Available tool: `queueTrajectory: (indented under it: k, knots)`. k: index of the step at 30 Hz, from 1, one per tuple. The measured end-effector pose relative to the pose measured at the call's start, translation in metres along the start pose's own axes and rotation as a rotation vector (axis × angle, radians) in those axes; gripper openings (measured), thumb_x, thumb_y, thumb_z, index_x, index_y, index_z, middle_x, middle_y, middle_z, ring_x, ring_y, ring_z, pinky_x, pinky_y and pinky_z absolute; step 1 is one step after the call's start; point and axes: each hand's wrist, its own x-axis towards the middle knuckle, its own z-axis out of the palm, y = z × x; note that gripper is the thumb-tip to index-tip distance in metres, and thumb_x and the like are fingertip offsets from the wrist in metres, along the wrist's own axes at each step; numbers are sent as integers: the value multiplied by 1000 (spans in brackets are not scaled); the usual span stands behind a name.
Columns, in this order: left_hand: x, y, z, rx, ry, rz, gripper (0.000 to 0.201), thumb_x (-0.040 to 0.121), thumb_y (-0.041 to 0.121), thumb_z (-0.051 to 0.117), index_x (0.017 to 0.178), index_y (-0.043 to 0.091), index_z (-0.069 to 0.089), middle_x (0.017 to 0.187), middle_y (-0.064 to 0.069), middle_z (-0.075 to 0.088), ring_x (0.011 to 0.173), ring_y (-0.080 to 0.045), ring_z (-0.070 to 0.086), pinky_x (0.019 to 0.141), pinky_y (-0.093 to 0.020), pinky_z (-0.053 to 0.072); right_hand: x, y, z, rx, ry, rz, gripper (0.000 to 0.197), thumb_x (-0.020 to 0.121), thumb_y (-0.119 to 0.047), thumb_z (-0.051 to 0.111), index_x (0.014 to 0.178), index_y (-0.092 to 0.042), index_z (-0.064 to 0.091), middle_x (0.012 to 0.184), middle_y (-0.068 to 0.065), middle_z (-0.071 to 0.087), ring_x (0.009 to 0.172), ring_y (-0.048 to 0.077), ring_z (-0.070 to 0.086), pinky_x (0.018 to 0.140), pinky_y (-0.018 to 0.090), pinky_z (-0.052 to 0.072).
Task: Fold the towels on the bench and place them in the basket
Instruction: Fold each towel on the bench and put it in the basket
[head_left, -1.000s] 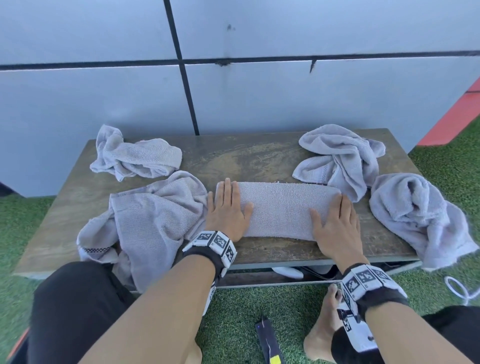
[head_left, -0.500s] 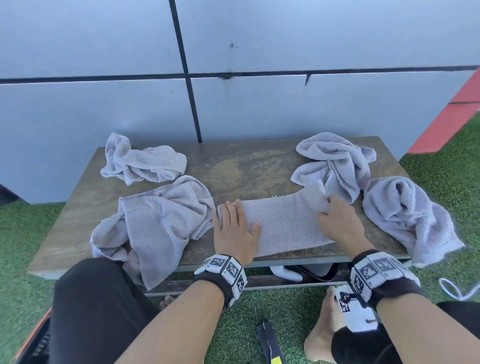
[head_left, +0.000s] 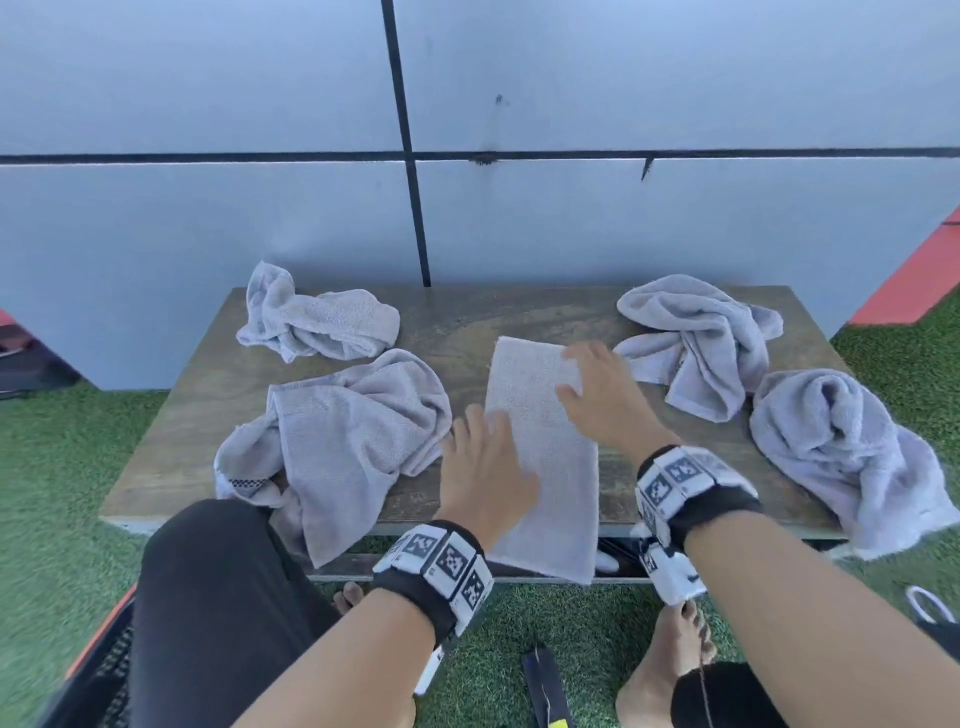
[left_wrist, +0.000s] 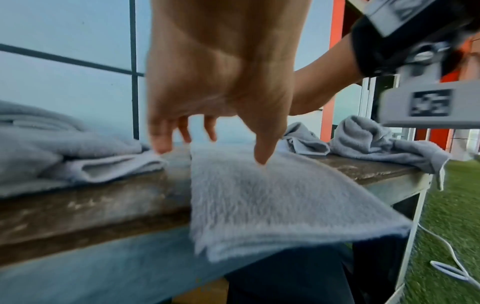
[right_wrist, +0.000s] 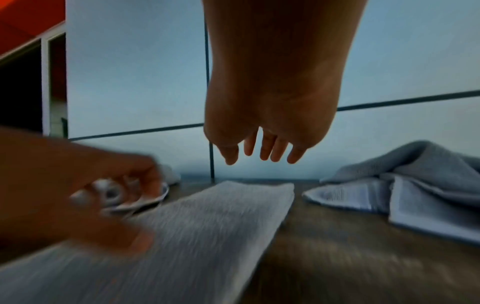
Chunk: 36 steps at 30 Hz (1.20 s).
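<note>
Folded towel (head_left: 540, 457) — grey terry strip on the bench (head_left: 182, 441)
Its long axis runs front to back, near end overhanging the front edge — left hand (head_left: 483, 478) laid flat on it, right hand (head_left: 602, 400) spread, nothing gripped.

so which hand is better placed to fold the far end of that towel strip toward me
Right. The right hand is open over the far end of the folded towel; the left hand lies near its middle.

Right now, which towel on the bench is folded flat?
The long towel at bench centre, under both hands, overhanging the front edge. The other four are crumpled heaps.
</note>
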Motion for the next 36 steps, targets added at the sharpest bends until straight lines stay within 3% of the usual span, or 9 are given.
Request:
queueTrajectory:
  k: [2,5,8,16,20,25,28,32,36]
  knots:
    - [6,-1,15,-39,-10,194,62,93,45,48,142,9,34,154,-15,26,146,-35,22,114,-47,29,-24,6,22,-27,-155,-15,46,99,-30,51,141,-14,41,151,6,38,138,29,36,111,45,33]
    - [5,-8,45,1,-67,298,73,102,53,23,159,12,3,168,-5,-3,154,-20,-9,124,-50,3,-53,17,50,-113,-315,-10,59,105,-43,29,160,-30,9,167,-12,-4,154,10,-6,124,44,2]
    - [4,-15,61,-8,-23,317,74,100,57,12,160,15,3,168,0,-4,153,-15,-11,124,-45,-6,-58,30,59,-153,-310,69,59,105,-50,16,157,-41,-9,162,-19,-24,149,4,-24,122,45,-10]
    - [-8,-44,58,-131,-53,396,64,104,47,15,160,20,4,167,8,-7,151,-3,-14,126,-37,0,-55,33,56,-165,-304,114,58,104,-53,13,156,-44,-11,163,-17,-25,153,16,-17,120,52,-11]
    - [-11,-70,45,-365,-138,399,57,104,18,30,158,33,19,164,20,7,150,5,-4,125,-31,0,-63,45,46,-95,-310,51,54,106,-49,17,155,-48,-4,163,-18,-21,153,14,-15,122,49,-7]
    - [-9,-88,39,-451,-182,420,87,82,-16,41,155,28,30,163,15,18,152,-4,8,126,-35,8,-87,65,34,-18,-326,12,58,109,-21,26,152,-53,3,165,-13,-9,153,13,-15,124,41,-7]
    - [-11,-88,34,-360,-243,452,96,77,-14,46,158,29,17,165,15,5,152,-6,-1,126,-35,2,-102,67,28,34,-358,6,73,103,-8,34,151,-55,7,166,-14,-5,152,10,-16,123,36,-10]
    - [-18,-89,36,-149,-285,505,111,77,0,60,158,35,-7,164,15,-17,151,-9,-14,122,-33,-8,-119,65,22,-4,-407,-42,98,84,-15,59,148,-60,-1,165,-13,-12,151,9,-20,123,40,-9]
    - [-29,-88,43,-26,-186,496,116,76,-3,66,158,35,-8,165,12,-18,153,-15,-11,123,-37,-3,-134,60,35,-200,-329,-63,115,80,-20,70,153,-50,-12,164,-9,-21,151,19,-22,123,45,-3]
